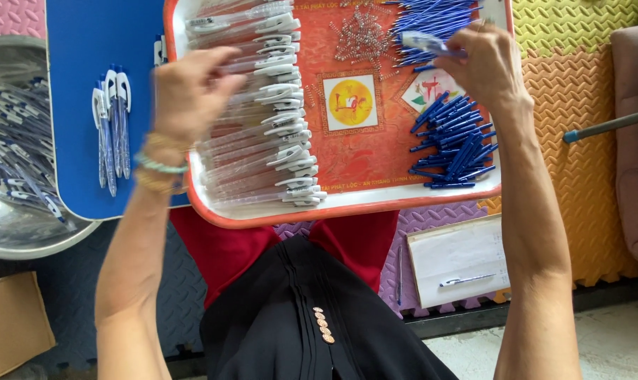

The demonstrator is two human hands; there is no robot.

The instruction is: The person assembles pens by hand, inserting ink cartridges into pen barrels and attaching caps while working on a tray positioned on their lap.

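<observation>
The person's left hand hovers blurred over a row of clear pen barrels on the red tray, fingers curled; whether it grips one I cannot tell. The right hand pinches a pale blue pen part between its fingertips. Just below that hand lies a heap of blue refills; to its left, small metal springs. Beyond the left hand's outer side, three assembled pens rest on a blue board.

Blurred clear pen barrel, held aloft
</observation>
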